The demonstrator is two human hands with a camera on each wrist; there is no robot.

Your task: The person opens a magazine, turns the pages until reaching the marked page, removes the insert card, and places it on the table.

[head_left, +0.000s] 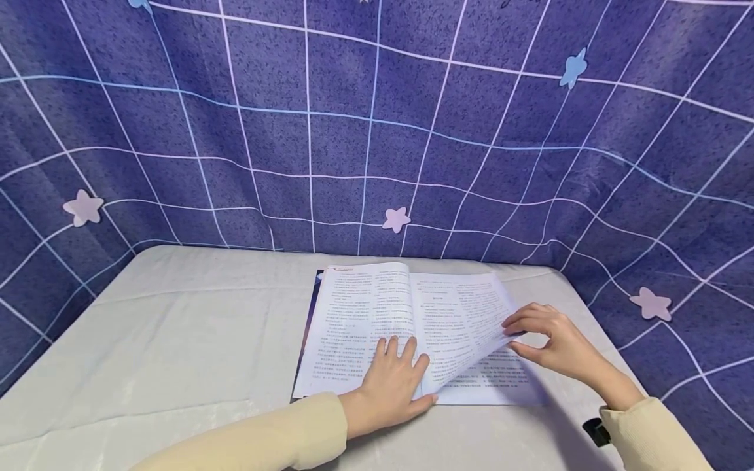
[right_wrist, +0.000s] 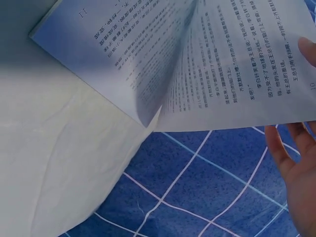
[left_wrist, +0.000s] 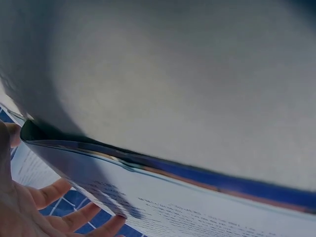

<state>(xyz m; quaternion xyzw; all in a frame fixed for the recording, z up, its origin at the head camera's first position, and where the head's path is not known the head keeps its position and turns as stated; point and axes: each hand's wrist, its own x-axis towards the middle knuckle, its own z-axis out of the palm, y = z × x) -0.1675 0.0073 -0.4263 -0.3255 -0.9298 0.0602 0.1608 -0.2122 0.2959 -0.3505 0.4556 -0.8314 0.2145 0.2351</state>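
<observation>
An open book (head_left: 347, 320) with printed pages lies on the light grey surface. Across the lower part of its left page, beside the spine, my left hand (head_left: 385, 389) rests with fingers spread and its thumb near the bottom edge. My right hand (head_left: 550, 337) pinches the outer edge of a raised right-hand page (head_left: 465, 311), whose lower corner curves up off the page beneath. The right wrist view shows this lifted leaf (right_wrist: 232, 89) between the thumb and fingers of the right hand (right_wrist: 303, 182). In the left wrist view, the left hand's fingers (left_wrist: 106, 228) lie along the book.
The book lies on a padded, cloth-covered table (head_left: 177, 340), which extends to its left. A dark blue curtain (head_left: 283, 137) with white grid lines and star shapes hangs behind and at both sides. A black strap (head_left: 596, 432) is at the right cuff.
</observation>
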